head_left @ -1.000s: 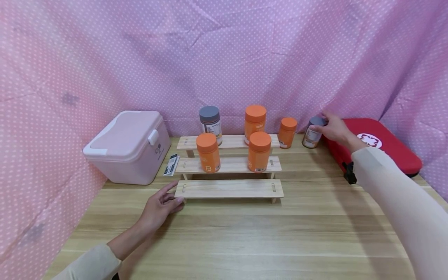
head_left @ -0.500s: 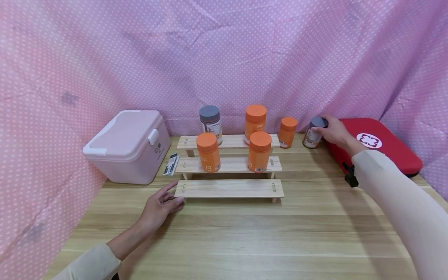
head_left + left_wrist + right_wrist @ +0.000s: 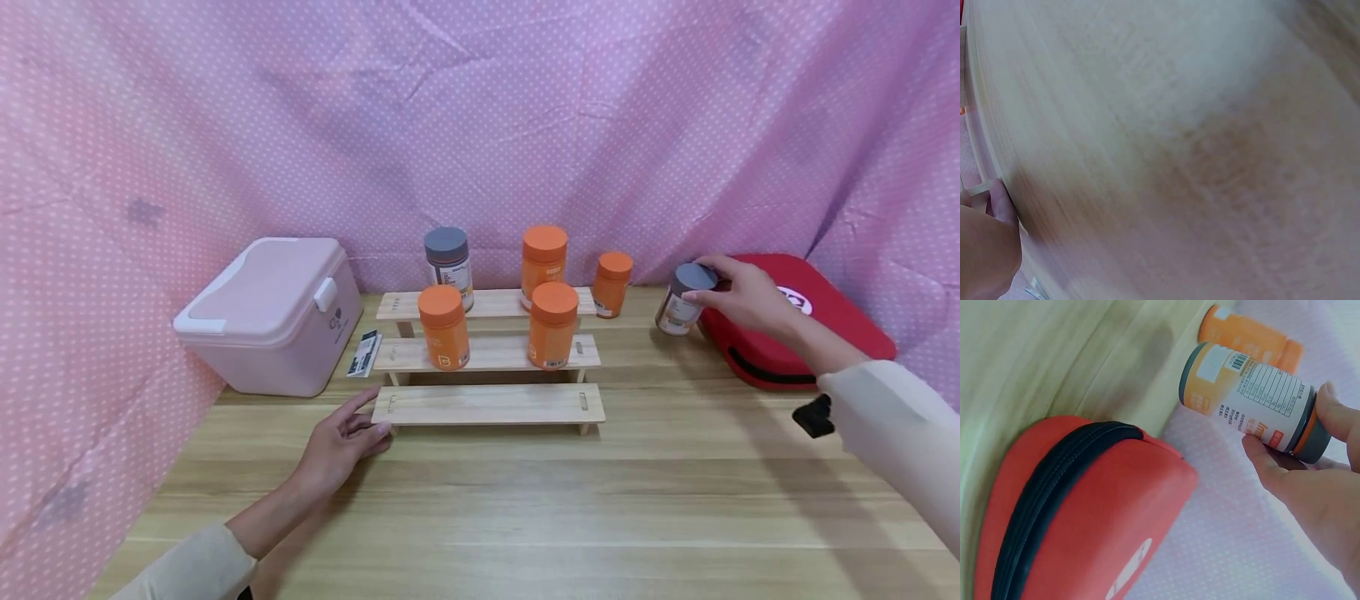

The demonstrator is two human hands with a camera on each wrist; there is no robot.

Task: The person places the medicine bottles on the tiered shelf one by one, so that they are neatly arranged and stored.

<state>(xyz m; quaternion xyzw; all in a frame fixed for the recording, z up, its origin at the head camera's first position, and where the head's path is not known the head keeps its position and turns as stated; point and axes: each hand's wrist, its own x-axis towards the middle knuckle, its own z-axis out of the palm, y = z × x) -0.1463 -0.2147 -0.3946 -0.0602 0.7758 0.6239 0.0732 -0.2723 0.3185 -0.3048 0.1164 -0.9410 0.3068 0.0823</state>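
My right hand (image 3: 757,296) grips a supplement bottle (image 3: 681,310) by its grey lid, thumb on one side and fingers on the other. The bottle is slightly tilted; its white-and-orange label (image 3: 1260,394) faces the right wrist camera. My left hand (image 3: 337,446) holds the left end of the lowest step of a three-step wooden shelf (image 3: 487,404), and the left wrist view has its thumb and finger around that end. On the top step stand a grey-lidded bottle (image 3: 450,271) and an orange bottle (image 3: 544,260). Two more orange bottles (image 3: 444,327) stand on the middle step.
A small orange bottle (image 3: 612,285) stands on the table right of the shelf. Behind my right hand lies a red zipped first-aid case (image 3: 832,321). At left are a pale pink lidded box (image 3: 285,325) and a flat printed packet (image 3: 365,354). A pink dotted curtain (image 3: 510,125) hangs behind.
My right hand has moved slightly right and toward me, carrying the grey-lidded bottle from its spot beside the small orange bottle; the bottle now tilts. My left hand stays on the shelf.
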